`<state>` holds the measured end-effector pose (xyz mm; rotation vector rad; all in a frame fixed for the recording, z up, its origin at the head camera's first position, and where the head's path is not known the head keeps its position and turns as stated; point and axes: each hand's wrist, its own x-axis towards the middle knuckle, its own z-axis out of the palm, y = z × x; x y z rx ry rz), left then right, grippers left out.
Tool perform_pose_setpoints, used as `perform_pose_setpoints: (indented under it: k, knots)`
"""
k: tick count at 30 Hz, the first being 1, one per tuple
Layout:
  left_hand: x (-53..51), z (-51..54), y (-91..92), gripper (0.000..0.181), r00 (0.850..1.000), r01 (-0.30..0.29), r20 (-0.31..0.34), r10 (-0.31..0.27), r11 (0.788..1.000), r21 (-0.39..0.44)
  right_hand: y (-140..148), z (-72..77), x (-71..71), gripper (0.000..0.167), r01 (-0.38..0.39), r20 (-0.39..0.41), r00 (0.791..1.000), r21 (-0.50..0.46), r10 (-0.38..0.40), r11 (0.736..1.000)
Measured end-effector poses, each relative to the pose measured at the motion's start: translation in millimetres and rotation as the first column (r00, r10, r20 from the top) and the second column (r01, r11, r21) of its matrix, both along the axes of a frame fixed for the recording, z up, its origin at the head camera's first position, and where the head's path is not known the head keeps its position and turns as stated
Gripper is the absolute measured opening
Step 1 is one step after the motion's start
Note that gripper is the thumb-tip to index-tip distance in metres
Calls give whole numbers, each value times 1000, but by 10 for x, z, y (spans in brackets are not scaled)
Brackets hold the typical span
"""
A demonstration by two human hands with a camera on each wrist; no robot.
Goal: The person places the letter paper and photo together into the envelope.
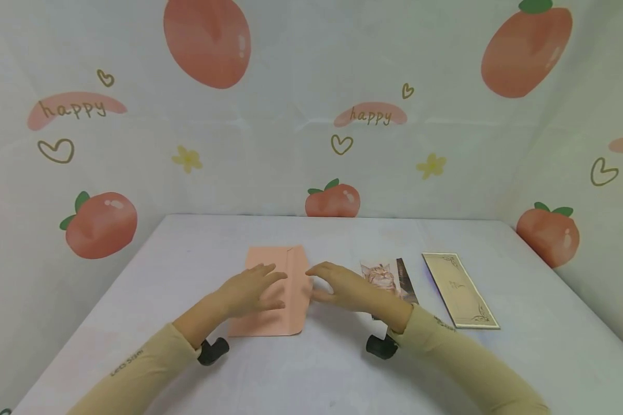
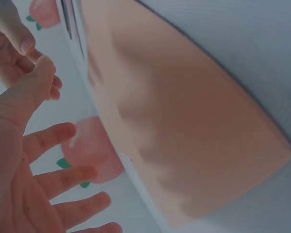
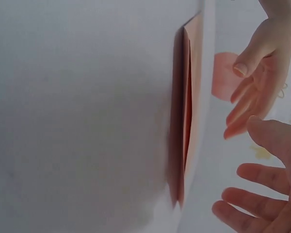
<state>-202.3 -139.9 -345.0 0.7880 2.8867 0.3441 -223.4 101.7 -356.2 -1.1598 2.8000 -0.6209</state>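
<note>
A peach-coloured envelope [image 1: 262,257] lies on the white table in the head view, its long flap along the right side. Above it hovers my left hand [image 1: 249,293], fingers spread; the left wrist view shows this hand [image 2: 19,179] apart from the envelope [image 2: 199,116], with nothing held. My right hand [image 1: 342,285] is just off the envelope's right edge, fingers loosely bent and holding nothing. In the right wrist view a narrow gap shows along the side of the envelope [image 3: 197,53], and the right hand [image 3: 274,189] is raised clear of it.
A cat photo [image 1: 381,276] lies to the right, partly hidden by my right forearm, with a dark picture edge [image 1: 406,279] beside it. Farther right is a beige card [image 1: 459,288] with an ornate border. A fruit-patterned cloth [image 1: 270,155] hangs behind the table [image 1: 332,380].
</note>
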Motion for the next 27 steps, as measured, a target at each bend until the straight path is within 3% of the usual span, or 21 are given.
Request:
perform_pose_setpoints:
  k: [4,11,16,27]
  knots:
    - [28,-8,16,60,999,24,29,-23,1000,-10,-87,-33,-4,45,-23,5,1000,23,23,999]
    - [65,-55,42,63,996,49,82,-45,998,-42,-179,-73,11,48,-51,85,995,24,49,998]
    - [76,-120,32,67,994,21,105,-14,998,-66,-226,-142,-17,48,-80,90,993,6,79,997]
    - [76,-186,16,70,990,-7,137,19,996,-87,-299,-169,1,49,-49,159,987,64,38,997]
